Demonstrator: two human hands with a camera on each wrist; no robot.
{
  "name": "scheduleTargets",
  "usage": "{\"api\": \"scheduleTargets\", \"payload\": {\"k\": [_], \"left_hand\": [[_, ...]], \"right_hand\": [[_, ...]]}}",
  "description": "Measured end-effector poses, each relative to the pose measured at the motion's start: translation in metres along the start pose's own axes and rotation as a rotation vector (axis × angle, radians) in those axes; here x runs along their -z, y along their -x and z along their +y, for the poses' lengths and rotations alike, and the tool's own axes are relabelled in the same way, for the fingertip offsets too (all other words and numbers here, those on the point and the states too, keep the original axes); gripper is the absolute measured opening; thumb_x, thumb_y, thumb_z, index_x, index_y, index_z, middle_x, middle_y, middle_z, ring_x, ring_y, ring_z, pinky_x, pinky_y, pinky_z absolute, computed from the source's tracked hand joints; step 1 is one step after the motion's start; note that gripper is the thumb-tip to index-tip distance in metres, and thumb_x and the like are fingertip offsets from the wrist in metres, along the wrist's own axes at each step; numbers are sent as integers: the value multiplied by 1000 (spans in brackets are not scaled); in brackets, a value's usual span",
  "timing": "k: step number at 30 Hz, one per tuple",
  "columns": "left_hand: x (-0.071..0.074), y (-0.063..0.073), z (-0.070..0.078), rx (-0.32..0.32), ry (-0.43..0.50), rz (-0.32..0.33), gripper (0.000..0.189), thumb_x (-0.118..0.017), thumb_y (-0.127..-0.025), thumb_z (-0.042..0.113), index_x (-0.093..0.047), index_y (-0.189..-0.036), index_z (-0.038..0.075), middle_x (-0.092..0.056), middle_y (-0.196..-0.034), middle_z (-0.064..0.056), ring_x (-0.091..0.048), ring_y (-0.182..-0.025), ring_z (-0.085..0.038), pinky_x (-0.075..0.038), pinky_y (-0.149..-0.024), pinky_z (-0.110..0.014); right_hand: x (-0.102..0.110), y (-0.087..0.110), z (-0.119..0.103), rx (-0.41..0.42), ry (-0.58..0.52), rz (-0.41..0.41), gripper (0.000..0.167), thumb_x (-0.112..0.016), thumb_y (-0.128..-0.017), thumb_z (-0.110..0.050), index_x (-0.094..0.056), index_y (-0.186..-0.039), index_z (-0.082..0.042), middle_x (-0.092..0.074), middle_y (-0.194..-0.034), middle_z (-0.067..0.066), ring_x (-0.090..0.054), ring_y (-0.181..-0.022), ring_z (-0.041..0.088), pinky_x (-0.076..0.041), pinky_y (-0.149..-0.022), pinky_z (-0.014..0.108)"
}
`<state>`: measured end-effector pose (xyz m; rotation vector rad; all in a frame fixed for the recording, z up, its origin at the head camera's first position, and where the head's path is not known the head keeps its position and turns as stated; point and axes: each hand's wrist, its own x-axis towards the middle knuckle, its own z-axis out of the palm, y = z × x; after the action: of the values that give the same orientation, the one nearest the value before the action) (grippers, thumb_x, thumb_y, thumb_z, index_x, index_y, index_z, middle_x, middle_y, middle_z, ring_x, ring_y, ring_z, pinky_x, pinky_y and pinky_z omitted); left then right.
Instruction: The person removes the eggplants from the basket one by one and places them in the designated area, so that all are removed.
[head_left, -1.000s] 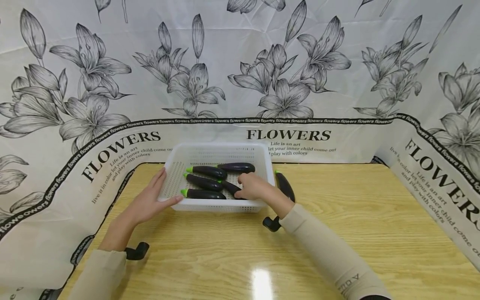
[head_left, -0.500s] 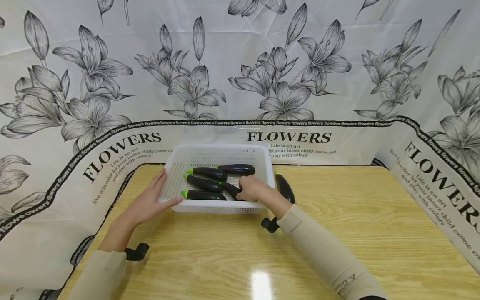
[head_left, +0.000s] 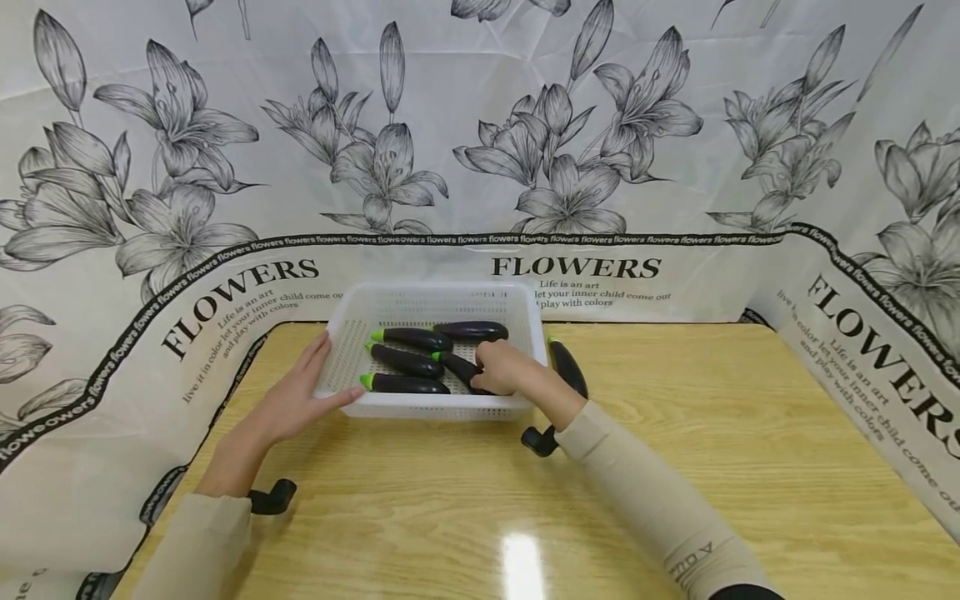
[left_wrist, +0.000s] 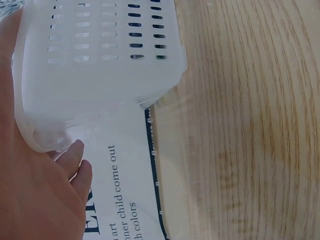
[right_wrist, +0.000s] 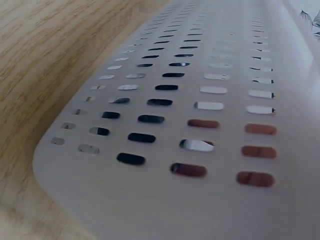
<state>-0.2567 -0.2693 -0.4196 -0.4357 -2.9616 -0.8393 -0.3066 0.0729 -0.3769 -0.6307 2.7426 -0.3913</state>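
A white perforated plastic basket [head_left: 427, 402] stands near the back of the table, with several dark purple, green-stemmed eggplants [head_left: 411, 385] inside. My left hand [head_left: 292, 400] grips its left end, thumb at the front rim and fingers along the side. In the left wrist view, the fingers of that hand curl round the basket's rim [left_wrist: 45, 135]. Reaching over the front right rim, my right hand [head_left: 510, 371] holds a smaller eggplant [head_left: 456, 367] low in the basket. Its far end is hidden by the hand. Through the basket's slots [right_wrist: 260, 151], the right wrist view shows patches of skin.
Outside the basket, another eggplant [head_left: 567, 367] lies on the wooden table [head_left: 712, 433] to the right, partly behind the right forearm. A flower-printed cloth [head_left: 585, 192] hangs behind and along both sides. Black wrist mounts [head_left: 273, 497] jut from both wrists.
The hands and basket stay nearly in place while the head view shifts slightly. The held eggplant's stem end has moved a little back and left, showing more green.
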Motion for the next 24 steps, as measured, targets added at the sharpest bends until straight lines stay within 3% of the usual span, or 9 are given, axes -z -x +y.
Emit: {"api": "scheduleTargets", "payload": {"k": [5, 10, 17, 21, 24], "left_hand": [[0, 0, -1, 6, 2, 4, 110, -60, -93, 68, -3, -165, 8, 1, -171, -16, -31, -144, -54, -35, -108, -73], [2, 0, -2, 2, 2, 3, 109, -59, -94, 67, -2, -165, 7, 1, -172, -16, -32, -144, -54, -36, -108, -73], [4, 0, -1, 0, -5, 7, 108, -59, -95, 66, -2, -165, 7, 2, -172, -15, -27, -146, -54, -34, -109, -73], [3, 0, -1, 2, -1, 2, 110, -60, -94, 67, -2, -165, 7, 2, -172, -15, -26, -146, -54, -32, -109, -74], [1, 0, -1, 2, -3, 1, 110, -59, -93, 68, -2, -165, 7, 2, -172, -15, -27, -146, -54, -32, -109, -74]], "right_hand": [[6, 4, -2, 15, 5, 4, 22, -69, -99, -20, -70, -104, 1, -67, -90, 9, -56, -74, 18, -48, -67, 32], [12, 11, -2, 24, -60, 21, 27, -68, -100, -21, -68, -113, 2, -70, -98, 11, -62, -77, 20, -52, -68, 34], [21, 23, 2, 44, -71, 104, 41, -66, -101, -25, -63, -131, 3, -67, -125, 18, -67, -103, 27, -56, -90, 42], [24, 31, 6, 64, -104, 140, 41, -67, -101, -25, -64, -131, 3, -69, -122, 17, -67, -108, 29, -57, -92, 44], [27, 37, 9, 75, -124, 172, 41, -67, -100, -25, -65, -130, 3, -71, -116, 17, -68, -103, 27, -58, -88, 43]]}}
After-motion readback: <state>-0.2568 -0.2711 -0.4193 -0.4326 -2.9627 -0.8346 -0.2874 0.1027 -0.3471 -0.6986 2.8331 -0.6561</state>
